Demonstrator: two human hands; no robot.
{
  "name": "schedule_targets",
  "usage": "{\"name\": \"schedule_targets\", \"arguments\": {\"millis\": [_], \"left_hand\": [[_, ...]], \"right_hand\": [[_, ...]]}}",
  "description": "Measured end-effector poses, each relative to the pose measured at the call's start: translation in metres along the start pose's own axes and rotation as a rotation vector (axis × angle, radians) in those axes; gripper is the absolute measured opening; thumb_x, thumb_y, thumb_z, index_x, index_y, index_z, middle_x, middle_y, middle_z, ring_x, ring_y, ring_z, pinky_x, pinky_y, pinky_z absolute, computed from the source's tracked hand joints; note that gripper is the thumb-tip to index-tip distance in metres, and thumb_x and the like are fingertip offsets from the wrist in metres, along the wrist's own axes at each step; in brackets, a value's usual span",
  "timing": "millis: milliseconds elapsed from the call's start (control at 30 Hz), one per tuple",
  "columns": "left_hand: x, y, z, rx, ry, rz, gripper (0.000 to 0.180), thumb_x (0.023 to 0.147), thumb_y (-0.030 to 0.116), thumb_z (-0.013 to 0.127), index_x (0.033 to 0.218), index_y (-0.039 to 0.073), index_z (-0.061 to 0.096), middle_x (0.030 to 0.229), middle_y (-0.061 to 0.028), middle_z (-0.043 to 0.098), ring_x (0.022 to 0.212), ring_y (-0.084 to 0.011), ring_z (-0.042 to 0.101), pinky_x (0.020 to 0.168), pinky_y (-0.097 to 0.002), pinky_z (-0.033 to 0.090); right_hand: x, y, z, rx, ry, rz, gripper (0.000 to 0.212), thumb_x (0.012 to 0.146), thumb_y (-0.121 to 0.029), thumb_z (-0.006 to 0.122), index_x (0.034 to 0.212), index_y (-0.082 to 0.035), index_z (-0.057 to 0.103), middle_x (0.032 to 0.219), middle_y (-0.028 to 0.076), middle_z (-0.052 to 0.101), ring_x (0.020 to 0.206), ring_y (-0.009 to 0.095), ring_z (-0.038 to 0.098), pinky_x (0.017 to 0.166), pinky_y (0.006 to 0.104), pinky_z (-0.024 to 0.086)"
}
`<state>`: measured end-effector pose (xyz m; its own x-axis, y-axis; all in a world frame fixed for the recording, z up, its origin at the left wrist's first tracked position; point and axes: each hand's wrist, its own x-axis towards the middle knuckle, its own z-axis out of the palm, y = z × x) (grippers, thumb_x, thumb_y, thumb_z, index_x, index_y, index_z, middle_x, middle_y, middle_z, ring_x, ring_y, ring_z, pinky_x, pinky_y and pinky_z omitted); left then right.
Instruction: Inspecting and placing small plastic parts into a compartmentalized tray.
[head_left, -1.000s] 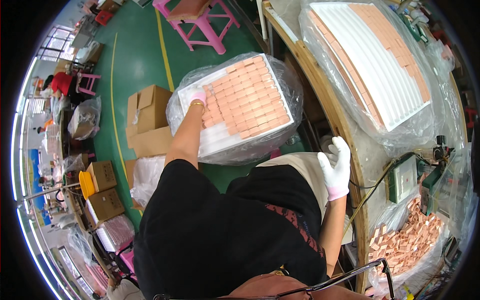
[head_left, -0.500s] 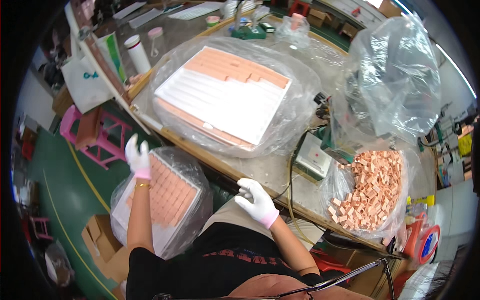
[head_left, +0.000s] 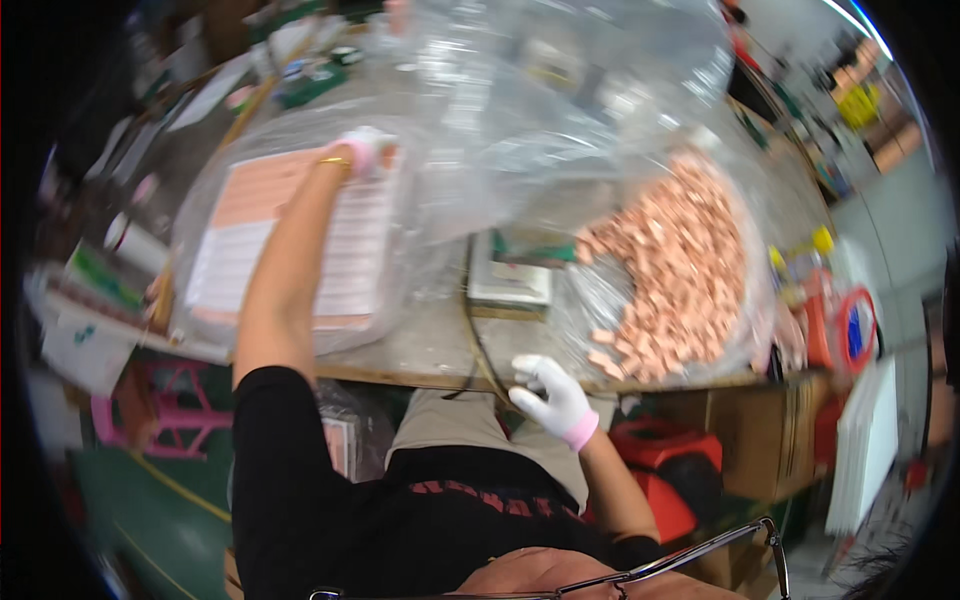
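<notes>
My left hand (head_left: 364, 148), in a white glove with a pink cuff, reaches across the table to the far right corner of a white ribbed tray (head_left: 362, 245). Motion blurs its fingers, so I cannot make out any grip. Salmon-coloured pieces (head_left: 250, 195) fill the tray's left part, and my forearm hides some of its middle. The tray lies on clear plastic. Above my lap, by the table's front edge, my right hand (head_left: 553, 395) is gloved too, its thumb apart from bent fingers and nothing in it.
A heap of small salmon-coloured blocks (head_left: 690, 270) lies on plastic at the right. Left of it stands a grey box-shaped device (head_left: 510, 288) with a cable. A large clear bag (head_left: 540, 120) bulges behind. Below the table, another bagged tray (head_left: 342, 445) shows partly beside my left arm.
My left hand has gone from over the lower tray at the left to the far corner of the table tray. The view has turned right. My right hand keeps nearly the same pose.
</notes>
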<state>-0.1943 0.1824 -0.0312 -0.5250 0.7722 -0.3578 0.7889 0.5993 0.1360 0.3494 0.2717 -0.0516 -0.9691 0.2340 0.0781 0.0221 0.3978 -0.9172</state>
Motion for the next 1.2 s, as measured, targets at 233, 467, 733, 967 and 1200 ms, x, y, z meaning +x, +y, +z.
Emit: {"name": "schedule_targets", "arguments": {"millis": [233, 467, 733, 967, 1200], "left_hand": [[-0.039, 0.000, 0.105, -0.164, -0.070, 0.182, 0.035, 0.085, 0.018, 0.057, 0.119, 0.011, 0.060, 0.111, -0.0097, 0.065, 0.096, -0.0206, 0.061, 0.084, -0.0356, 0.049], [0.001, 0.013, 0.025, -0.242, 0.108, 0.114, 0.035, 0.084, 0.018, 0.059, 0.118, 0.010, 0.060, 0.109, -0.0090, 0.065, 0.095, -0.0196, 0.060, 0.084, -0.0340, 0.048], [-0.069, 0.030, 0.035, -0.373, 0.307, 0.053, 0.035, 0.082, 0.018, 0.061, 0.116, 0.010, 0.061, 0.107, -0.0082, 0.064, 0.095, -0.0185, 0.059, 0.084, -0.0322, 0.047], [-0.110, 0.063, 0.041, -0.510, 0.440, -0.042, 0.035, 0.081, 0.018, 0.063, 0.115, 0.009, 0.061, 0.106, -0.0074, 0.064, 0.094, -0.0175, 0.059, 0.084, -0.0306, 0.046], [-0.119, 0.088, 0.016, -0.610, 0.578, -0.193, 0.035, 0.080, 0.018, 0.065, 0.113, 0.009, 0.062, 0.104, -0.0067, 0.064, 0.093, -0.0165, 0.058, 0.084, -0.0291, 0.046]], "right_hand": [[0.050, 0.059, -0.120, -0.335, 0.426, 0.053, 0.035, 0.081, -0.014, 0.068, 0.113, -0.003, 0.058, 0.110, 0.013, 0.059, 0.096, 0.025, 0.060, 0.084, 0.0328, 0.048], [0.170, 0.083, -0.174, -1.027, 0.301, 0.034, 0.047, 0.073, -0.029, 0.070, 0.116, -0.015, 0.056, 0.123, 0.012, 0.051, 0.114, 0.030, 0.048, 0.095, 0.0409, 0.040], [0.158, 0.092, -0.154, -1.170, 0.202, -0.035, 0.030, 0.071, -0.027, 0.069, 0.097, -0.014, 0.061, 0.099, 0.007, 0.055, 0.097, 0.028, 0.054, 0.082, 0.0401, 0.046], [0.109, 0.085, -0.151, -0.792, 0.133, 0.096, 0.030, 0.075, -0.024, 0.067, 0.102, -0.011, 0.061, 0.097, 0.011, 0.064, 0.096, 0.030, 0.059, 0.085, 0.0375, 0.047], [0.072, 0.084, -0.144, -0.182, 0.423, 0.242, 0.046, 0.072, -0.018, 0.074, 0.112, -0.003, 0.059, 0.099, 0.010, 0.064, 0.083, 0.015, 0.061, 0.078, 0.0279, 0.051]]}}
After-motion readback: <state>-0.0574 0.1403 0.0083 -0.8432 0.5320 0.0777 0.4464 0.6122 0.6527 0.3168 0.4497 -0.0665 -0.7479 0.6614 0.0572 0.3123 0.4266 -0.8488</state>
